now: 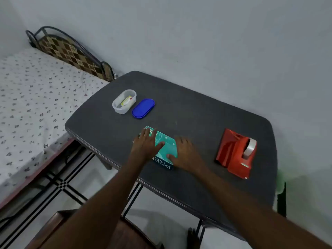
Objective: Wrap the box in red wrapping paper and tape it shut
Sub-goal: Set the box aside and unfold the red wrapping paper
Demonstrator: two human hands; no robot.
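Grey wall and a patterned bed (36,97) frame your dark table (188,112), which carries everything you need. Both your hands lie flat on the box (166,146) near the table's front edge: your left hand (145,144) covers its left part with fingers spread, and your right hand (185,151) rests at its right side with fingers straight and the thumb on the lid. Neither hand curls around anything. Well off to the right of your right hand stands the red tape dispenser (239,155), with a folded sheet of red wrapping paper (225,146) leaning against its left side. Beyond your left hand sit a clear tub (124,101) and its blue lid (143,108), just beside each other.

Wrapping has not begun, so fetch the paper first, spread it flat, and centre the box on it. The box is flat and teal, with white letters on its dark near side.
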